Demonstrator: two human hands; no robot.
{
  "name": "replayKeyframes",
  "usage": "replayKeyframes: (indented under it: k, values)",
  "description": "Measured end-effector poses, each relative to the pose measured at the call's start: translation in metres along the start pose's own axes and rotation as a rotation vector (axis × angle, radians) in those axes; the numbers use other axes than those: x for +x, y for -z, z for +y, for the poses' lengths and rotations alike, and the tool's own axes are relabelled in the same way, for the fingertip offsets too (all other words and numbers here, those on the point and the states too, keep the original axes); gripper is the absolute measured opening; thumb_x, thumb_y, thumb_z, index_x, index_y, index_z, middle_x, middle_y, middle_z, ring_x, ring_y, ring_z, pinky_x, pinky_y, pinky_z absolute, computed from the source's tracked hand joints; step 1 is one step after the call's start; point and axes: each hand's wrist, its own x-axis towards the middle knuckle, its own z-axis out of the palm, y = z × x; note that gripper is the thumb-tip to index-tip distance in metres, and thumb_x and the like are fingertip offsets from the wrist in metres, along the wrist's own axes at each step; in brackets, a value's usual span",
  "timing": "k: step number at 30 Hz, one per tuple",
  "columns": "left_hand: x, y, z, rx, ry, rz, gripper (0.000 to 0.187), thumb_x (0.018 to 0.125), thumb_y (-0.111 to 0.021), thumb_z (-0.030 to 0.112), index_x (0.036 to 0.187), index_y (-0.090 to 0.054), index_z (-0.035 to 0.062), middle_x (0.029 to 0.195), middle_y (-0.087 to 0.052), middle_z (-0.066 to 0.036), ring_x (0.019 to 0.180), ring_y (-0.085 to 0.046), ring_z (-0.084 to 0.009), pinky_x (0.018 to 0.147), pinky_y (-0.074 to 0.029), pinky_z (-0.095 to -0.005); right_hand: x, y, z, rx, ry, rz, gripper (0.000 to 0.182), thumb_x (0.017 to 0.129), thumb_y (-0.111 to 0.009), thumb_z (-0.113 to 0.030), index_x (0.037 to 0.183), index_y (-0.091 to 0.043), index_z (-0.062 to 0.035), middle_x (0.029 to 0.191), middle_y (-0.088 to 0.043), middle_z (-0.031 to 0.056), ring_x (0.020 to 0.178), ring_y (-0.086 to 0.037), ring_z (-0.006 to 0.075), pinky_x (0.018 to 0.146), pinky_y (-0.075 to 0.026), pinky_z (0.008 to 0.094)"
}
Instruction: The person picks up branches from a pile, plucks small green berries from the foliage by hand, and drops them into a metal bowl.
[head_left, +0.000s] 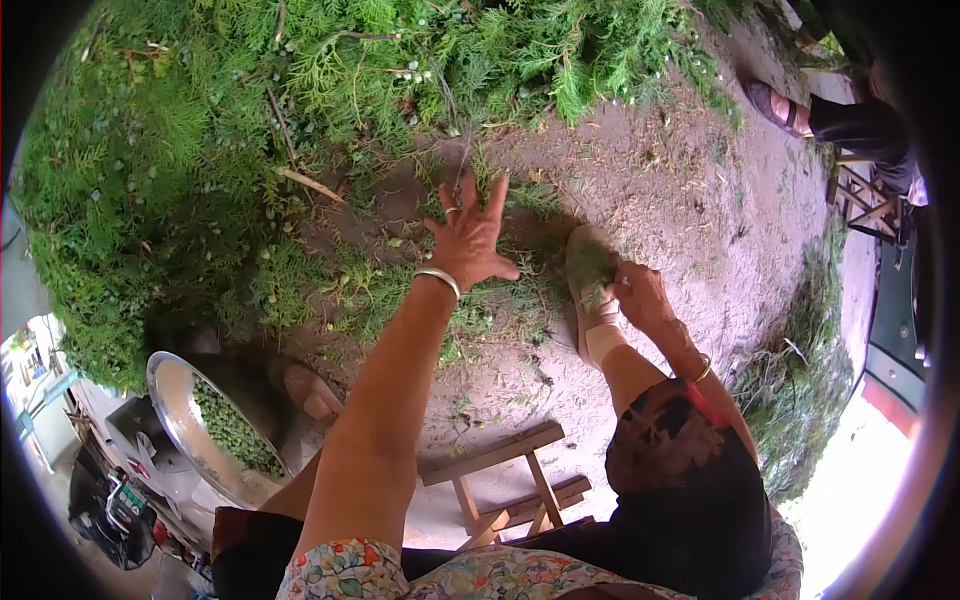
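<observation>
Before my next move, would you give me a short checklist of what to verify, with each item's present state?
1. Left hand empty: ok, fingers spread, nothing seen in them.
2. Right hand empty: cannot tell, fingers curled beside the shoe.
3. Green branches in front: ok, heaped beyond the left hand.
4. Ground free of scraps: not ok, loose sprigs lie about.
5. Basin upright enough to keep its green pieces: ok, they stay inside.
6. Co-worker's foot apart from both hands: ok.

So my only view's a head cam, looking forward and down past both hands (468, 240) at the ground (660, 200).
</observation>
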Motion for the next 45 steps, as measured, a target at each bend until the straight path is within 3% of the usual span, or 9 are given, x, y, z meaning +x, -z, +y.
replayKeyframes:
  k: [4,9,12,15,16,19,31,40,45]
  values:
    - [-0.023,-0.034,0.007,0.265,-0.127,-0.096,0.108,0.057,-0.085,0.028,0.143,-0.02,0.0284,0.145,-0.015,-0.02,0.131,-0.016,-0.0538,0.097,-0.026,-0.072,-0.002,-0.014,0.018,-0.062,0.034,0.127,0.013,0.075,-0.063,-0.006,0.082,-0.054,0.0006,0.077,-0.06,0.0248,0.078,-0.059,0.0439,0.067,-0.046,0.0477]
    - [-0.022,-0.075,-0.026,0.292,-0.32,0.162,0.035,0.063,-0.072,0.002,0.095,-0.057,0.0005,0.107,-0.053,-0.017,0.104,-0.053,-0.0356,0.08,-0.05,-0.0445,-0.007,-0.009,0.009,-0.104,-0.055,0.134,0.012,0.078,-0.061,-0.009,0.086,-0.055,-0.001,0.076,-0.061,0.0238,0.075,-0.059,0.0448,0.067,-0.046,0.0484]
    - [-0.032,-0.05,-0.035,0.048,-0.221,0.349,0.011,0.067,-0.058,-0.007,0.075,-0.058,-0.0002,0.082,-0.06,-0.014,0.08,-0.059,-0.0298,0.066,-0.051,-0.033,-0.003,0.002,-0.012,0.047,0.094,0.361,0.014,0.079,-0.06,-0.008,0.089,-0.056,0.0015,0.069,-0.062,0.017,0.058,-0.06,0.0296,0.055,-0.047,0.0389]
    - [-0.055,-0.007,-0.036,-0.372,-0.047,0.522,0.013,0.068,-0.057,-0.01,0.078,-0.058,-0.0013,0.075,-0.06,-0.012,0.066,-0.059,-0.0258,0.061,-0.05,-0.0293,-0.014,0.044,-0.084,0.599,-0.112,0.179,0.017,0.085,-0.057,-0.01,0.094,-0.059,0.0048,0.069,-0.062,0.0078,0.057,-0.058,0.0096,0.049,-0.044,0.0223]
    - [-0.064,0.01,-0.036,-0.363,-0.051,0.536,0.013,0.068,-0.057,-0.01,0.078,-0.058,-0.0013,0.075,-0.06,-0.012,0.066,-0.059,-0.0258,0.061,-0.05,-0.0293,-0.013,0.049,-0.091,0.605,-0.098,0.184,0.017,0.085,-0.057,-0.01,0.094,-0.059,0.0048,0.069,-0.062,0.0078,0.057,-0.058,0.0096,0.049,-0.044,0.0223]
    - [-0.098,0.059,-0.03,-1.472,0.081,0.477,0.014,0.072,-0.06,-0.009,0.085,-0.057,-0.0023,0.079,-0.062,-0.007,0.067,-0.062,-0.0187,0.066,-0.052,-0.0288,-0.022,0.068,-0.125,0.773,0.008,-0.158,0.02,0.087,-0.055,-0.012,0.09,-0.06,0.0066,0.072,-0.064,0.0083,0.061,-0.06,0.0112,0.053,-0.048,0.0239]
    - [-0.249,0.226,0.045,-1.851,-0.498,0.453,0.023,0.064,-0.058,-0.009,0.085,-0.055,-0.0002,0.087,-0.06,-0.017,0.073,-0.056,-0.0244,0.069,-0.047,-0.0362,-0.148,0.168,-0.281,0.652,0.299,-0.205,0.031,0.088,-0.055,-0.017,0.106,-0.057,0.0082,0.094,-0.065,0.0174,0.088,-0.064,0.021,0.069,-0.055,0.0307]
    - [-0.299,0.222,0.079,-1.734,-0.376,0.443,0.031,0.071,-0.062,-0.003,0.102,-0.057,-0.0034,0.092,-0.064,-0.014,0.076,-0.063,-0.0185,0.071,-0.053,-0.0296,-0.207,0.133,-0.336,1.17,0.391,-0.307,0.05,0.086,-0.065,-0.031,0.115,-0.051,0.0083,0.113,-0.058,0.0195,0.096,-0.061,0.0258,0.072,-0.053,0.0312]
    - [-0.305,0.221,0.081,-0.375,-0.353,0.6,0.048,0.071,-0.071,0.009,0.113,-0.052,-0.005,0.107,-0.06,-0.017,0.101,-0.057,-0.0218,0.089,-0.045,-0.033,-0.198,0.107,-0.339,1.427,0.296,-0.416,0.056,0.075,-0.078,-0.024,0.117,-0.053,0.0044,0.11,-0.058,0.0166,0.107,-0.053,0.0262,0.092,-0.042,0.0398]
